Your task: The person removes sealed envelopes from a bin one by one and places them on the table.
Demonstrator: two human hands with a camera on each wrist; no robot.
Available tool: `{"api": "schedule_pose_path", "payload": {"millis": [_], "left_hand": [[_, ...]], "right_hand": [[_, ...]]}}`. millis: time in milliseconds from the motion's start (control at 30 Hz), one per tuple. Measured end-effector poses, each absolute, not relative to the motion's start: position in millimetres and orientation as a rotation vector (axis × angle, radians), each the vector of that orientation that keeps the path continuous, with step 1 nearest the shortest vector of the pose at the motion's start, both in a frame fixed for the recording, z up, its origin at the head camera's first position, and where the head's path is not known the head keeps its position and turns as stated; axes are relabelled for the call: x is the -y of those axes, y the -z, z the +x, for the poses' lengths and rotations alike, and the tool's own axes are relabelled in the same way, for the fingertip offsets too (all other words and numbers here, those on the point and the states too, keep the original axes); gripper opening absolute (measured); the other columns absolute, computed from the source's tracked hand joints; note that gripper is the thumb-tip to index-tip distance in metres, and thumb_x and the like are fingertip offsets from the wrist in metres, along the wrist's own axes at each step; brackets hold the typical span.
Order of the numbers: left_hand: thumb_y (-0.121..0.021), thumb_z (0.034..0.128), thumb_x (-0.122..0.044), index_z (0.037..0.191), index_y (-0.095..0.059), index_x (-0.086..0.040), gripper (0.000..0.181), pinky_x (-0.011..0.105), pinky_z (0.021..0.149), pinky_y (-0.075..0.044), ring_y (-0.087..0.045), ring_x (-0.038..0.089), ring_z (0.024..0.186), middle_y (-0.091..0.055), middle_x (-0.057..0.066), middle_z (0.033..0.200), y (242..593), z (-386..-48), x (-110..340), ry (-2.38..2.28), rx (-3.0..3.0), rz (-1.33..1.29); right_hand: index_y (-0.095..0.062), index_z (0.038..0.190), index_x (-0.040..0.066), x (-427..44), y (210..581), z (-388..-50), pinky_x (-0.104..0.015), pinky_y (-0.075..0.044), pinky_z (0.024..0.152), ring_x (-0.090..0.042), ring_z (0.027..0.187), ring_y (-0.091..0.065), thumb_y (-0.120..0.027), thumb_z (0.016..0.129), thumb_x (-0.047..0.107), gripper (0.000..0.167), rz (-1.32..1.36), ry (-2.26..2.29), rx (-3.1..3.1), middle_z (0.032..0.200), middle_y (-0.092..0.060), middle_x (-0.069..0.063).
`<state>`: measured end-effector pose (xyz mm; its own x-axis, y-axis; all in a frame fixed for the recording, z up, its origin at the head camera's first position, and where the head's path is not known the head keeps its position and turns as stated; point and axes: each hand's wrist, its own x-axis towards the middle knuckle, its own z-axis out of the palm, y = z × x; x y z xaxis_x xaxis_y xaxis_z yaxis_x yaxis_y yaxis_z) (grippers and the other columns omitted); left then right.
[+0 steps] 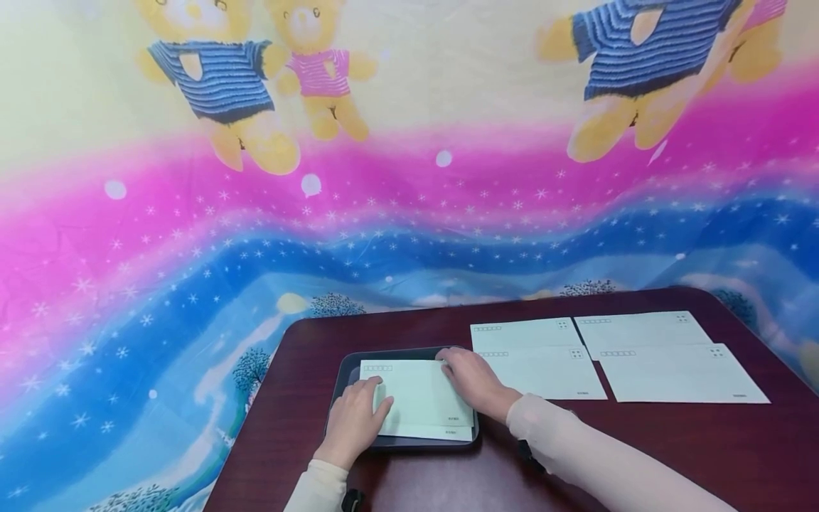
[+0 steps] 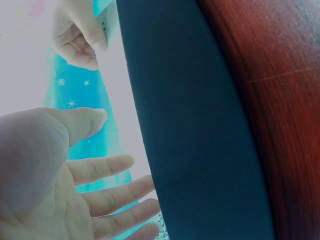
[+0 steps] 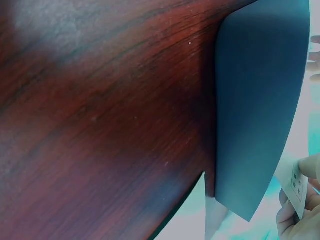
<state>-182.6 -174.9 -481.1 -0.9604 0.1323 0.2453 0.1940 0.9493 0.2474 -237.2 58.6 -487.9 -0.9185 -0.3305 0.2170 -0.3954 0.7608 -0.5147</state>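
Note:
A white envelope (image 1: 416, 398) lies in a dark tray (image 1: 425, 446), with another envelope (image 1: 457, 432) showing under its near edge. At the top envelope's far right corner, my right hand (image 1: 475, 380) pinches it between thumb and fingers; the right wrist view shows this printed corner (image 3: 298, 192) lifted in the grip. My left hand (image 1: 354, 419) rests at the envelope's left side. In the left wrist view its fingers (image 2: 117, 197) are spread and nearly straight, reaching the paper's edge behind the tray wall (image 2: 185, 125).
Several more envelopes lie right of the tray in two overlapping groups, one nearer (image 1: 537, 373) and one farther right (image 1: 681, 373). The dark red wooden table (image 1: 550, 462) ends at a rounded far edge. Behind it hangs a printed curtain (image 1: 409, 178) with bears.

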Motion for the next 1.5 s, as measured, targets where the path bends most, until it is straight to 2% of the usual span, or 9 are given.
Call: {"api": "schedule_pose_path", "payload": {"millis": [433, 1167, 1500], "left_hand": [[-0.072, 0.0921, -0.035, 0.122, -0.07, -0.008, 0.04, 0.047, 0.077, -0.058, -0.07, 0.03, 0.098, -0.074, 0.013, 0.111, 479.6, -181.1, 177.0, 0.394, 2.872, -0.231], [-0.071, 0.0935, -0.034, 0.127, -0.067, -0.009, 0.043, 0.052, 0.087, -0.056, -0.068, 0.034, 0.111, -0.071, 0.013, 0.122, 467.4, -173.9, 178.8, 0.454, 2.865, -0.213], [-0.072, 0.0933, -0.034, 0.126, -0.067, -0.008, 0.043, 0.052, 0.084, -0.056, -0.068, 0.034, 0.108, -0.071, 0.013, 0.121, 462.3, -171.9, 180.3, 0.447, 2.845, -0.231]], "right_hand": [[-0.071, 0.117, 0.012, -61.2, 477.3, -229.2, -0.038, -0.057, 0.087, -0.017, 0.098, -0.068, -0.064, 0.099, 0.011, 0.019, 0.563, -0.931, 2.786, 0.107, -0.072, -0.002], [-0.071, 0.117, 0.012, -62.0, 458.4, -221.2, -0.04, -0.057, 0.089, -0.019, 0.102, -0.069, -0.062, 0.1, 0.01, 0.019, 0.567, -1.016, 2.671, 0.11, -0.072, -0.002], [-0.071, 0.115, 0.013, -63.5, 451.3, -216.3, -0.038, -0.057, 0.084, -0.016, 0.097, -0.069, -0.064, 0.099, 0.009, 0.018, 0.544, -1.036, 2.612, 0.106, -0.072, -0.001]]}}
